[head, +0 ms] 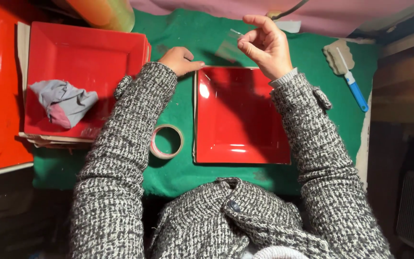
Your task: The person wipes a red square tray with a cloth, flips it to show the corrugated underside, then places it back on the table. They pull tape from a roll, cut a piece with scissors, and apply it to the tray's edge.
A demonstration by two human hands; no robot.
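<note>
Your right hand (264, 45) is raised above the far edge of the red square plate (242, 115), and its thumb and forefinger are pinched on a short strip of clear tape (231, 45) that hangs toward the plate's far left corner; the other fingers are curled loosely and open. Your left hand (180, 60) rests on the green felt cloth (178, 172) just beside that same corner, fingers folded, with the fingertips pressing at the plate's edge, holding nothing that I can see. It seems you are fixing tape at this corner, so keep the strip stretched and flat, because clear tape folds on itself easily. Keep the left hand steady on the plate, so it does not slide on the cloth while you press. Lower the free end first, then smooth it toward the pinched end. The tape roll (166, 141) lies on the cloth just left of the plate, near its front corner. A second red square plate (97, 52) with a crumpled grey cloth (63, 102) in it stands further to the left, and a blue-handled tool (355, 88) lies well to the right of the plate.
</note>
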